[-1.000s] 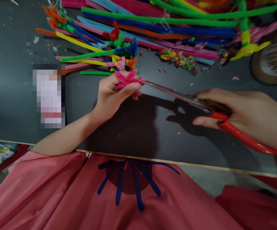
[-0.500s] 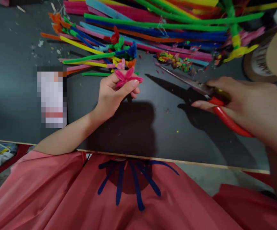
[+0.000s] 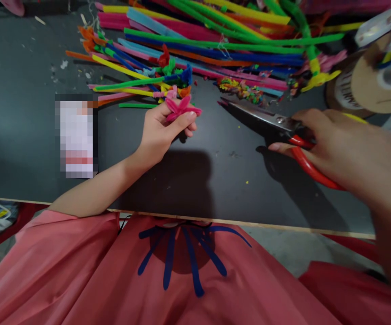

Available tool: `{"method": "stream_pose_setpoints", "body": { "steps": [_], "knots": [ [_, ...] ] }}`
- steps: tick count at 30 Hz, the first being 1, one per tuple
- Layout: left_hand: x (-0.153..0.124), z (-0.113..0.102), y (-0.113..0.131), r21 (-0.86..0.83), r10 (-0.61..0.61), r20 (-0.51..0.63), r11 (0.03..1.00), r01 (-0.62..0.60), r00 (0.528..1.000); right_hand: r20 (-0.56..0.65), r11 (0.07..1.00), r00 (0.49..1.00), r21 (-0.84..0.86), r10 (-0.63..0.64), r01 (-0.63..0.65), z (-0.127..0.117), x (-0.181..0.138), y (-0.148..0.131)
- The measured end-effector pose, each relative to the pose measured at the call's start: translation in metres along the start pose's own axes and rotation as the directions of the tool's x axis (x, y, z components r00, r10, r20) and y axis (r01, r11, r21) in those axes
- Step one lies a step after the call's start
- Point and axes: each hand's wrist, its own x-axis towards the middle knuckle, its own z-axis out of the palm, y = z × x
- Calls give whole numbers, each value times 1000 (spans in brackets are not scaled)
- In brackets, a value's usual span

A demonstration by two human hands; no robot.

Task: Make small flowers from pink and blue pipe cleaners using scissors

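Between the thumb and fingers of my left hand [image 3: 168,128] is a pink pipe-cleaner flower [image 3: 181,108] with several pointed petals. My right hand [image 3: 337,144] grips red-handled scissors [image 3: 308,167]. Their metal blades point left toward the flower, apart from it, and look nearly closed. A small pile of colourful fuzzy clippings [image 3: 239,88] lies just beyond the blade tips. Behind my left hand are finished-looking pipe-cleaner flowers on stems [image 3: 181,76], in blue, orange, green and red.
Long pipe cleaners [image 3: 215,43] in many colours are heaped across the back of the dark table [image 3: 22,149]. A pixelated, phone-shaped object [image 3: 76,135] lies left of my forearm. Cardboard spools [image 3: 361,85] stand at the right, near my right hand.
The scissor blades have come closer together. The view has shifted slightly to the right, showing more of the spools. My left hand keeps its hold on the pink flower.
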Motion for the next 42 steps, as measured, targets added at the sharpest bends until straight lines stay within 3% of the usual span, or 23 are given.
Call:
{"method": "stream_pose_setpoints", "body": {
  "steps": [5, 9, 15, 18, 22, 28, 33, 39, 42],
  "knots": [
    [1, 0, -3, -20, 17, -2, 1000, -17, 1000, 2, 1000, 1000, -13, 16, -16, 1, -1, 0],
    [2, 0, -3, 19, 6, -12, 1000, -6, 1000, -100, 993, 994, 109, 49, -38, 1, -2, 1],
    [1, 0, -1, 19, -7, -43, 1000, 7, 999, -14, 983, 992, 135, -127, 128, 9, -5, -16],
    [1, 0, -1, 16, -14, -30, 1000, 15, 999, 17, 991, 997, 114, -79, 76, 12, 2, -17],
    [1, 0, -2, 5, -1, -31, 1000, 1, 1000, -29, 998, 999, 54, 18, -16, 11, 9, -11],
    [0, -1, -1, 27, -23, -24, 999, 23, 999, -2, 995, 999, 84, -52, 52, 4, 5, -17],
    [2, -2, -2, 31, -19, 1, 999, 19, 1000, -45, 996, 999, 87, 19, -15, 12, 10, -12],
    [3, -1, 2, -41, -66, 29, 997, 67, 997, -106, 964, 983, 204, -150, 170, 33, 19, 11],
    [2, 1, 3, -49, -86, 29, 995, 87, 996, -164, 962, 955, 70, -249, 263, 25, 14, 17]
  ]
}}
